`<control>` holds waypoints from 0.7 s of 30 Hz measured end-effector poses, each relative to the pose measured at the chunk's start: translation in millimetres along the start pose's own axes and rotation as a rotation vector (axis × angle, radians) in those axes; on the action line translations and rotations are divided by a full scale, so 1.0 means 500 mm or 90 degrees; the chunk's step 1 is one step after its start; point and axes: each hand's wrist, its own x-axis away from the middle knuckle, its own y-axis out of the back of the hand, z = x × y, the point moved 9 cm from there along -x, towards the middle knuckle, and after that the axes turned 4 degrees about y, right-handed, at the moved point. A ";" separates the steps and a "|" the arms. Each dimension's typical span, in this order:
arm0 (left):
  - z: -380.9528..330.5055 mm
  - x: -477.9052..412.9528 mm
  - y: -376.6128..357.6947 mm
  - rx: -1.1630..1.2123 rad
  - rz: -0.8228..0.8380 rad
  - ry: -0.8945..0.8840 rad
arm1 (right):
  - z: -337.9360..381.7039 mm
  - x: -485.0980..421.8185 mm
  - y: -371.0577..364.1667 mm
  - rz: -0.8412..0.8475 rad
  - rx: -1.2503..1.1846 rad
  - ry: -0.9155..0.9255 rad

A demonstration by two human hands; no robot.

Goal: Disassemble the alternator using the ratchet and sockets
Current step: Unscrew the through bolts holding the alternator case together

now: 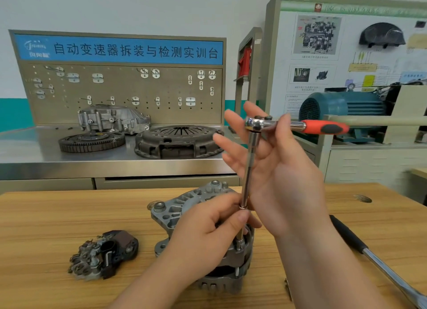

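L hand pinches ext bar low, steadying socket on alternator | R hand thumb traps ratchet neck, fingers splayed, likely for quick spin

**Fig. 1.** Single view from a wide-angle camera worn on the head, facing forward and tilted down over the wooden table. The alternator lies close, just below centre. The left hand and right hand, on the extension bar and ratchet, fill the near field, forearms entering from the bottom edge. Beyond, a steel workbench with pegboard faces the lens.
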 end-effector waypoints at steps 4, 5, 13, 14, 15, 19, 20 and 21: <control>0.011 -0.002 0.005 0.033 -0.024 0.028 | 0.037 0.006 0.001 -0.020 0.160 0.169; 0.014 -0.002 0.006 0.043 -0.028 0.037 | 0.056 0.009 -0.006 -0.024 0.217 0.222; -0.001 -0.003 -0.004 0.075 0.013 0.017 | 0.009 0.004 -0.005 0.002 0.000 0.053; -0.001 -0.004 -0.003 0.066 0.016 0.017 | 0.009 0.006 -0.005 0.000 0.005 0.048; -0.001 -0.005 -0.001 0.052 0.015 0.015 | 0.010 0.005 -0.006 0.003 0.023 0.060; 0.009 -0.005 0.007 0.051 -0.019 0.039 | 0.063 0.010 -0.009 -0.011 0.190 0.231; 0.012 -0.005 0.008 0.053 -0.026 0.043 | 0.074 0.009 -0.017 -0.009 0.220 0.252; 0.013 -0.005 0.008 0.058 -0.031 0.045 | 0.078 0.011 -0.018 -0.002 0.266 0.282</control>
